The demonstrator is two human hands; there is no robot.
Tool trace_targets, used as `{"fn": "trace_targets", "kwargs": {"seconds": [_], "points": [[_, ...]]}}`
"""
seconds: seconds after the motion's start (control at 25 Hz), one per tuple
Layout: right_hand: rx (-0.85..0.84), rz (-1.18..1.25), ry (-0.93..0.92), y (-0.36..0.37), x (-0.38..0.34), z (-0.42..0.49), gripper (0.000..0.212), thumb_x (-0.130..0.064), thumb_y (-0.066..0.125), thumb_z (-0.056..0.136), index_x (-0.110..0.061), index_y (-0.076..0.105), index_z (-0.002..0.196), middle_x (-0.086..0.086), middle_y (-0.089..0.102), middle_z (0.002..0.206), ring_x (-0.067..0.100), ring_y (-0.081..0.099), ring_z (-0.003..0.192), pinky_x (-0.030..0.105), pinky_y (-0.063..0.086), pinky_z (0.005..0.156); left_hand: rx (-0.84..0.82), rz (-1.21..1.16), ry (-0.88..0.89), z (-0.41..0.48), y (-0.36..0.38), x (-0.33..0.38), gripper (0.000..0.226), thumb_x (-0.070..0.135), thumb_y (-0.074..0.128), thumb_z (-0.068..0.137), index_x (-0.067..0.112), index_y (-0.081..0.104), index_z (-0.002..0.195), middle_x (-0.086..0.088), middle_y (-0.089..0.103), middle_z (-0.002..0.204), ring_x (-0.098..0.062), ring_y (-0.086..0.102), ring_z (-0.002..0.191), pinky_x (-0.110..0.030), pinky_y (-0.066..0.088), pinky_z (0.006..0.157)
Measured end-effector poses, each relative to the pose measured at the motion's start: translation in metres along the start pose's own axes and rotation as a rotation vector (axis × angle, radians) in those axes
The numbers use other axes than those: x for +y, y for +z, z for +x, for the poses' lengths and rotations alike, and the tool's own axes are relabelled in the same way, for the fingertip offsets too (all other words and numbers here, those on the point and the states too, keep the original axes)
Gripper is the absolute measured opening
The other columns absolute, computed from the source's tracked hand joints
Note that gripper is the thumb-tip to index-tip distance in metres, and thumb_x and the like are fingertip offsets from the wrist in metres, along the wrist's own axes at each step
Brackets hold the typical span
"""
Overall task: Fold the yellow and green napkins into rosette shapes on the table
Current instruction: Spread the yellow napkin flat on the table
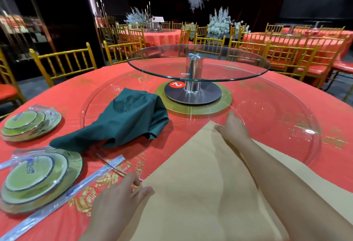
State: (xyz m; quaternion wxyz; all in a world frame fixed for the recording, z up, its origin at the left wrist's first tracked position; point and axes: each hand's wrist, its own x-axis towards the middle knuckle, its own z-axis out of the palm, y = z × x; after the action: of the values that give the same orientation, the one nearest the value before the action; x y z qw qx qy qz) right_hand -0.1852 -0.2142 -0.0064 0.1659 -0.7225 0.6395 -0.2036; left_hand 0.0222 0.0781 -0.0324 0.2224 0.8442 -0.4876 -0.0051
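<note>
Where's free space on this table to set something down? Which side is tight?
Free: the low glass right of the right hand, from the yellow napkin out to the red cloth; also the raised glass disc. There is a narrow cloth strip between the green napkin and yellow napkin. Crowded: left side, two plate stacks and a long clear packet.

1. Spread napkin (pixel 200 193) lies on the bench (pixel 324 110), nearest, right of centre.
2. Bunched napkin (pixel 124 122) lies behind it, leftward.
3. Near plate stack (pixel 38 181) and far plate stack (pixel 31 124) sit far left.
4. Raised turntable (pixel 198 79) stands behind both napkins.
</note>
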Motion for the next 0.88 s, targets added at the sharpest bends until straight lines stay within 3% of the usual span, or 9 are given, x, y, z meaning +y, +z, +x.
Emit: {"fn": "trace_targets", "kwargs": {"seconds": [0.12, 0.24, 0.4, 0.56, 0.68, 0.72, 0.8, 0.84, 0.88], "points": [[0.099, 0.102, -0.047, -0.018, 0.003, -0.021, 0.062, -0.043, 0.059, 0.086, -0.008, 0.038, 0.132, 0.018, 0.046, 0.129, 0.036, 0.044, 0.121, 0.045, 0.037, 0.095, -0.018, -0.021, -0.011, 0.001, -0.001, 0.0, 0.042, 0.076, 0.051, 0.067, 0.036, 0.048, 0.08, 0.009, 0.057, 0.06, -0.016, 0.061, 0.069, -0.029, 0.038, 0.053], [0.081, 0.066, -0.244, -0.038, 0.025, -0.076, 0.055, -0.042, 0.057, 0.088, -0.013, 0.043, 0.132, 0.012, 0.046, 0.131, 0.03, 0.043, 0.122, 0.042, 0.034, 0.1, 0.055, 0.017, 0.061, -0.005, -0.009, 0.002, 0.039, 0.065, 0.055, 0.075, 0.029, 0.054, 0.09, 0.008, 0.062, 0.076, -0.025, 0.063, 0.079, -0.032, 0.042, 0.059], [0.165, 0.097, -0.454, -0.068, 0.071, -0.172, 0.051, -0.044, 0.06, 0.083, -0.011, 0.055, 0.122, 0.008, 0.057, 0.124, 0.025, 0.05, 0.117, 0.041, 0.039, 0.099, 0.334, -0.084, 0.582, -0.033, -0.012, 0.019, 0.038, 0.045, 0.056, 0.081, 0.011, 0.066, 0.097, -0.003, 0.066, 0.1, -0.026, 0.063, 0.089, -0.035, 0.047, 0.075], [0.139, -0.039, -0.722, -0.082, 0.102, -0.25, 0.061, -0.059, 0.039, 0.088, -0.009, 0.067, 0.11, 0.005, 0.066, 0.116, 0.024, 0.062, 0.108, 0.035, 0.047, 0.09, 0.184, -0.014, 1.12, -0.076, 0.005, 0.056, 0.044, 0.046, 0.063, 0.075, 0.016, 0.07, 0.107, 0.003, 0.069, 0.109, -0.015, 0.067, 0.097, -0.024, 0.053, 0.078], [-0.019, -0.374, -0.87, -0.065, 0.112, -0.278, 0.065, -0.061, 0.034, 0.086, -0.015, 0.057, 0.127, -0.002, 0.055, 0.133, 0.018, 0.051, 0.124, 0.038, 0.045, 0.098, 0.029, 0.21, 1.071, -0.094, 0.011, 0.071, 0.064, 0.067, 0.051, 0.072, 0.023, 0.065, 0.117, 0.009, 0.063, 0.122, -0.011, 0.062, 0.109, -0.027, 0.056, 0.077], [-0.082, -0.409, -0.832, -0.06, 0.115, -0.281, 0.068, -0.062, 0.029, 0.087, -0.018, 0.05, 0.134, -0.005, 0.047, 0.14, 0.016, 0.041, 0.131, 0.044, 0.038, 0.103, 0.006, 0.263, 1.031, -0.098, 0.012, 0.073, 0.066, 0.07, 0.04, 0.075, 0.026, 0.064, 0.119, 0.011, 0.062, 0.124, -0.01, 0.061, 0.11, -0.028, 0.056, 0.076], [-0.155, -0.365, -0.726, -0.055, 0.128, -0.275, 0.07, -0.065, 0.022, 0.087, -0.025, 0.032, 0.143, -0.013, 0.023, 0.15, 0.01, 0.013, 0.141, 0.043, 0.007, 0.116, -0.033, 0.299, 0.99, -0.102, 0.015, 0.074, 0.061, 0.066, 0.032, 0.081, 0.03, 0.063, 0.12, 0.014, 0.061, 0.125, -0.009, 0.061, 0.112, -0.029, 0.055, 0.075], [-0.175, -0.355, -0.723, -0.056, 0.134, -0.269, 0.065, -0.063, 0.028, 0.088, -0.027, 0.034, 0.142, -0.014, 0.023, 0.149, 0.008, 0.011, 0.141, 0.042, 0.0, 0.115, -0.064, 0.294, 0.986, -0.1, 0.014, 0.074, 0.054, 0.062, 0.037, 0.083, 0.031, 0.061, 0.12, 0.016, 0.059, 0.126, -0.009, 0.059, 0.113, -0.028, 0.055, 0.075], [-0.138, -0.338, -0.752, -0.061, 0.137, -0.264, 0.056, -0.055, 0.045, 0.088, -0.026, 0.046, 0.136, -0.012, 0.037, 0.144, 0.01, 0.025, 0.139, 0.046, 0.005, 0.113, -0.084, 0.293, 0.989, -0.097, 0.013, 0.075, 0.046, 0.058, 0.047, 0.083, 0.033, 0.062, 0.118, 0.018, 0.06, 0.125, -0.007, 0.06, 0.111, -0.024, 0.055, 0.072]]}}
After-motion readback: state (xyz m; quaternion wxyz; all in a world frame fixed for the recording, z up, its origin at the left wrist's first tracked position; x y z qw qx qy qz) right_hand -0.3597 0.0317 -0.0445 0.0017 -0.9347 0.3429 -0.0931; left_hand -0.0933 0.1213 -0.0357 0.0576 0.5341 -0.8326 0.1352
